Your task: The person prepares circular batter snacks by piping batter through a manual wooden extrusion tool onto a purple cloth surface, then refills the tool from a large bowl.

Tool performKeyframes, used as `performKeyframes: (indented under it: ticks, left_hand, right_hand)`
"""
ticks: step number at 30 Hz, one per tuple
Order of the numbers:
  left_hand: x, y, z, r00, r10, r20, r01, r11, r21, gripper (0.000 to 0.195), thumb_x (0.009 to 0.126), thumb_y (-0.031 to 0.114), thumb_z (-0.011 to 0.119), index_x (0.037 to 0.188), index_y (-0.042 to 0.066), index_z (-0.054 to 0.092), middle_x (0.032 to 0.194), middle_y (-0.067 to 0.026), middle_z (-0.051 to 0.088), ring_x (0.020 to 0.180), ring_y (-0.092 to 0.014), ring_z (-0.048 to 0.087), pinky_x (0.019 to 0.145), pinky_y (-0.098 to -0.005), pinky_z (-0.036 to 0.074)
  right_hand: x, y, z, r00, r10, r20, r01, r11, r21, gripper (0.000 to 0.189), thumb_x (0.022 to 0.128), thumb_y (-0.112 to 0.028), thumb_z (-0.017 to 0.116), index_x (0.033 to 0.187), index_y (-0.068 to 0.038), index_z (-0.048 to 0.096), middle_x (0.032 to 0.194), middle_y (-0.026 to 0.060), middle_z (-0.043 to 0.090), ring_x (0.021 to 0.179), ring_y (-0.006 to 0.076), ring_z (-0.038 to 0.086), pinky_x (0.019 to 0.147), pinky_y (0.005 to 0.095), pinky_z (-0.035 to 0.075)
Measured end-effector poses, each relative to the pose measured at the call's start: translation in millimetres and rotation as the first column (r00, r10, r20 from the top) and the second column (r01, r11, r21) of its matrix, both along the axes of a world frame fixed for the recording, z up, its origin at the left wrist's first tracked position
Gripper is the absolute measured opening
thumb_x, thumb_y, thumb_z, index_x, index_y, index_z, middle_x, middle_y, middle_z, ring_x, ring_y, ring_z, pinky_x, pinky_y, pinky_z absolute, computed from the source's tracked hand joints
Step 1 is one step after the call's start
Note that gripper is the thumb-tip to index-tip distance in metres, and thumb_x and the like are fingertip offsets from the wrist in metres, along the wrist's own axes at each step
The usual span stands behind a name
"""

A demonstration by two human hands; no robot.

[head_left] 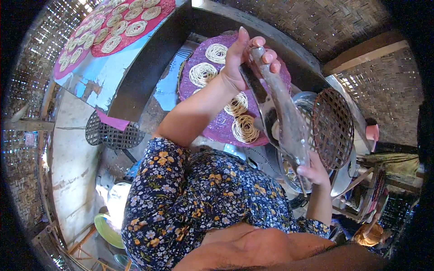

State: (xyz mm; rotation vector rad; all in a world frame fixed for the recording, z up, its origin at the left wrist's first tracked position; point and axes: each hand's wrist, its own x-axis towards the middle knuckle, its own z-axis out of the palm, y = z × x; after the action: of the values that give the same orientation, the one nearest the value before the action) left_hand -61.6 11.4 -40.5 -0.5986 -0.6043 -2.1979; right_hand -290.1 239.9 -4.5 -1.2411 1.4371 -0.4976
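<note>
My left hand (249,57) grips the far end of a long two-armed metal hand tool, perhaps a dough press (288,111), above a purple-covered round tray (206,125). At its near end, my right hand (317,169) holds the tool low down, close to my body. The two arms stand a little apart at my left hand, with a dark hollow between them. Coils of pale noodle-like dough lie on the tray. One coil (245,128) sits by the tray's near edge, another (202,74) farther left. My left forearm hides part of the tray.
On the upper left, a blue-topped table (112,67) bears pink mats with many coils. Beside my right hand, an openwork basket (334,128) leans by a metal pot (303,98). A dark board (152,61) borders the work spot. Woven walls (390,91) enclose it.
</note>
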Motion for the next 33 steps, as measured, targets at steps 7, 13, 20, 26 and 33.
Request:
performKeyframes:
  ticks: [7, 13, 20, 26, 33]
  left_hand:
    - [-0.3, -16.0, 3.2, 1.0, -0.022, -0.005, 0.022, 0.997, 0.073, 0.047, 0.077, 0.062, 0.046, 0.084, 0.018, 0.06, 0.082, -0.007, 0.06, 0.081, -0.027, 0.056, 0.081, -0.0447, 0.041]
    - [-17.8, -33.1, 32.9, 0.995, 0.009, -0.102, -0.008, 1.0, 0.007, 0.048, 0.078, 0.059, 0.048, 0.086, 0.013, 0.061, 0.082, -0.0112, 0.061, 0.083, -0.032, 0.057, 0.084, -0.0478, 0.041]
    - [-37.4, -57.4, 7.3, 0.992, 0.1, 0.074, -0.112, 0.978, 0.178, 0.042, 0.077, 0.059, 0.05, 0.074, 0.017, 0.053, 0.065, -0.001, 0.053, 0.064, -0.022, 0.055, 0.076, -0.0442, 0.044]
    - [-32.0, -40.4, 4.2, 0.986, 0.146, 0.081, -0.161, 0.96, 0.228, 0.044, 0.079, 0.06, 0.046, 0.065, 0.019, 0.051, 0.055, 0.0015, 0.051, 0.057, -0.018, 0.052, 0.073, -0.0421, 0.043]
    - [-26.2, -56.6, 37.4, 0.987, 0.143, -0.072, -0.136, 0.986, 0.101, 0.05, 0.076, 0.066, 0.044, 0.063, 0.018, 0.054, 0.058, -0.0013, 0.055, 0.058, -0.022, 0.055, 0.077, -0.044, 0.043]
  right_hand:
    - [0.0, -9.1, -14.1, 0.986, -0.016, 0.167, 0.023, 0.999, -0.039, 0.077, 0.066, -0.044, 0.065, 0.12, 0.005, 0.043, 0.108, 0.0092, 0.054, 0.098, 0.0189, 0.05, 0.086, 0.0319, 0.038]
    - [-7.3, -29.8, 23.3, 0.985, 0.024, 0.171, -0.02, 0.999, -0.025, 0.082, 0.064, -0.053, 0.063, 0.12, 0.005, 0.044, 0.106, 0.0115, 0.056, 0.097, 0.0213, 0.052, 0.085, 0.0326, 0.039]
    - [-26.7, -55.7, 0.8, 0.992, 0.026, 0.125, -0.029, 0.999, 0.024, 0.076, 0.07, -0.057, 0.056, 0.116, 0.002, 0.049, 0.103, 0.011, 0.057, 0.093, 0.0201, 0.052, 0.076, 0.0313, 0.043]
    - [-19.7, -41.1, 12.5, 0.995, 0.003, 0.096, -0.006, 0.999, 0.032, 0.072, 0.067, -0.055, 0.061, 0.109, 0.003, 0.053, 0.096, 0.0062, 0.059, 0.085, 0.0169, 0.054, 0.073, 0.0286, 0.044]
    - [-7.0, -47.8, 45.0, 0.994, -0.083, -0.067, 0.067, 0.974, -0.215, 0.065, 0.066, -0.049, 0.064, 0.104, 0.003, 0.054, 0.081, 0.0022, 0.055, 0.072, 0.0113, 0.05, 0.063, 0.0255, 0.042]
